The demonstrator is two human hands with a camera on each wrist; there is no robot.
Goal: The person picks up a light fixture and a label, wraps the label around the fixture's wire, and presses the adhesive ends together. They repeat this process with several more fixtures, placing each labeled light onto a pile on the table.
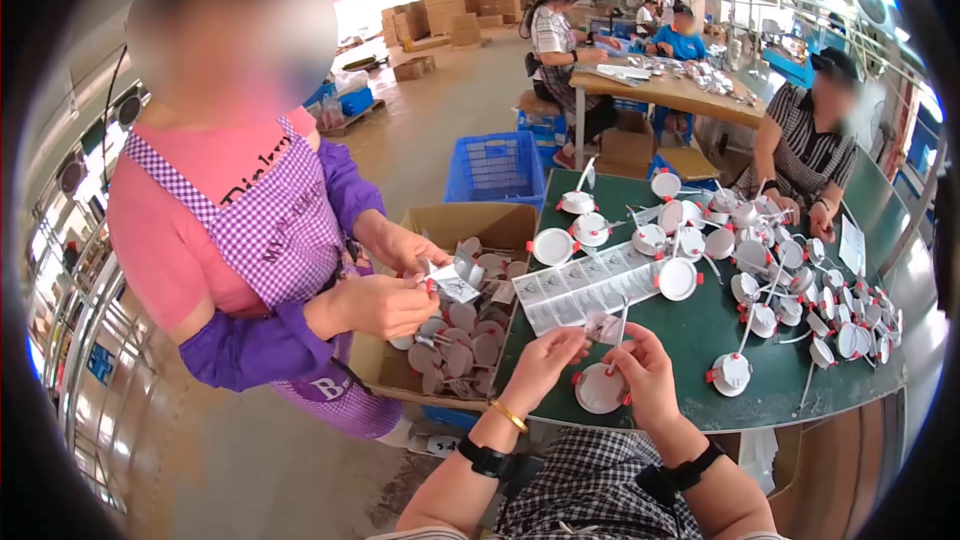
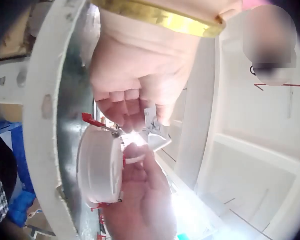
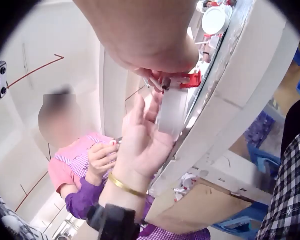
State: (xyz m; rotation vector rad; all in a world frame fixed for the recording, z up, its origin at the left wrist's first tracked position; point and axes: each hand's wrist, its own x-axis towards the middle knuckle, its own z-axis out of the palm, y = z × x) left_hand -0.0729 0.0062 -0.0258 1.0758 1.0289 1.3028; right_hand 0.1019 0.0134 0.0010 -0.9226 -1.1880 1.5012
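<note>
My left hand (image 1: 545,360) pinches a small printed label (image 1: 603,327) between thumb and fingers. In the left wrist view the label (image 2: 152,120) shows beside the left thumb. Close on its right, my right hand (image 1: 648,378) pinches the white cable (image 1: 624,320) of a round white lamp (image 1: 600,389). That lamp has red clips and lies at the green table's front edge, under both hands. Seen from the right wrist, the lamp (image 3: 172,112) stands edge-on between the left palm (image 3: 140,145) and my right hand (image 3: 157,42); the right fingertips are partly hidden.
A sheet of printed labels (image 1: 575,290) lies behind my hands on the green table (image 1: 690,390). Many white lamps (image 1: 732,374) cover its right side. To the left stand a carton of lamps (image 1: 400,365) and a person in a purple apron (image 1: 290,230). Another person sits across.
</note>
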